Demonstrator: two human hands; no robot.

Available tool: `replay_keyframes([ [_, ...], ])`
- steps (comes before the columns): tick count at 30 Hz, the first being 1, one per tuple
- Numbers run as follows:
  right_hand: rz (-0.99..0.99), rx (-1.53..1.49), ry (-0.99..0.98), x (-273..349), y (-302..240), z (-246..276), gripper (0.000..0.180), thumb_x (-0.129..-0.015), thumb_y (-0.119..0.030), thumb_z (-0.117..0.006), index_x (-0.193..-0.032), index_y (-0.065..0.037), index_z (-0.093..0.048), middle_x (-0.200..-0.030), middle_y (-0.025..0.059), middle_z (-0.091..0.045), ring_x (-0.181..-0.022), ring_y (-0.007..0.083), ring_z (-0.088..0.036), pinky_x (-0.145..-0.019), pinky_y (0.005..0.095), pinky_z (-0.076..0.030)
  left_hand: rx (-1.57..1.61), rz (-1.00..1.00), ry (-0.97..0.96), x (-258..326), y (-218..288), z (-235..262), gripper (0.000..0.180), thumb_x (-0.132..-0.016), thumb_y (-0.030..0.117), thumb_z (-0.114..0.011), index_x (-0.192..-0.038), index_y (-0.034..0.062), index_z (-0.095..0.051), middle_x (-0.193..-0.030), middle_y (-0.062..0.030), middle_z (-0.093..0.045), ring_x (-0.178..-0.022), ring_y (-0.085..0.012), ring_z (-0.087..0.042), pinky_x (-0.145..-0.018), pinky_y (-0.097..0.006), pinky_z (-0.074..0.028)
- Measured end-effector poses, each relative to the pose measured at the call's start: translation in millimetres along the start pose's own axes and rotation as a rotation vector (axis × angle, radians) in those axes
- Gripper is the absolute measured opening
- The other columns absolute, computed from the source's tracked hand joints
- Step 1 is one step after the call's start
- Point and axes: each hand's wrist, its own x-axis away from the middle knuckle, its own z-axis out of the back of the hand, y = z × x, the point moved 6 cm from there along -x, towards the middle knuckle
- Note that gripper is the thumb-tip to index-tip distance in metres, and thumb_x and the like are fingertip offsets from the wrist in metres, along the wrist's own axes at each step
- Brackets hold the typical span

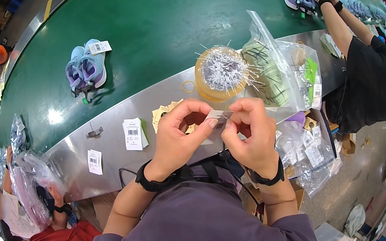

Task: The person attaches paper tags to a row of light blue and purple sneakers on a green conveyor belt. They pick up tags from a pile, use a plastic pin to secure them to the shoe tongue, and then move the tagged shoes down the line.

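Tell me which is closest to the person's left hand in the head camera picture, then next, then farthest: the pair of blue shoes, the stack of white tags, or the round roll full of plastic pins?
From the left hand:
1. Stack of white tags, just to its left on the metal table.
2. Round roll full of plastic pins, up ahead and slightly right.
3. Pair of blue shoes, far left on the green belt.

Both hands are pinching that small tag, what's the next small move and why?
Probably reach the right hand to the roll bristling with plastic fasteners for one: the left hand and right pinch the tag, and no fastener shows on it.
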Motion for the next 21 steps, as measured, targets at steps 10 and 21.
replay_keyframes([
  [10, -0.052, -0.071, -0.037, -1, 6, 6, 0.03, -0.072, 0.005, -0.059, -0.099, -0.002, -0.05, -0.057, 0.0022, -0.056, -0.045, 0.0113, -0.053, -0.044, 0.0247, -0.042, -0.03, -0.009, -0.007, -4, 2, -11, 0.018, -0.086, -0.002, -0.065, -0.103, -0.0019, -0.059, -0.093, -0.0033, -0.064, -0.082, -0.0079, -0.062, -0.072, -0.022, -0.049],
  [21, -0.125, -0.092, -0.057, -2, 17, 14, 0.031, -0.075, 0.004, -0.059, -0.103, -0.002, -0.049, -0.06, 0.004, -0.057, -0.046, 0.0113, -0.053, -0.045, 0.0256, -0.042, -0.139, -0.142, 0.004, -10, 0, -22, 0.018, -0.079, -0.006, -0.066, -0.095, -0.0004, -0.061, -0.089, -0.0048, -0.063, -0.077, -0.0121, -0.061, -0.068, -0.025, -0.049],
])
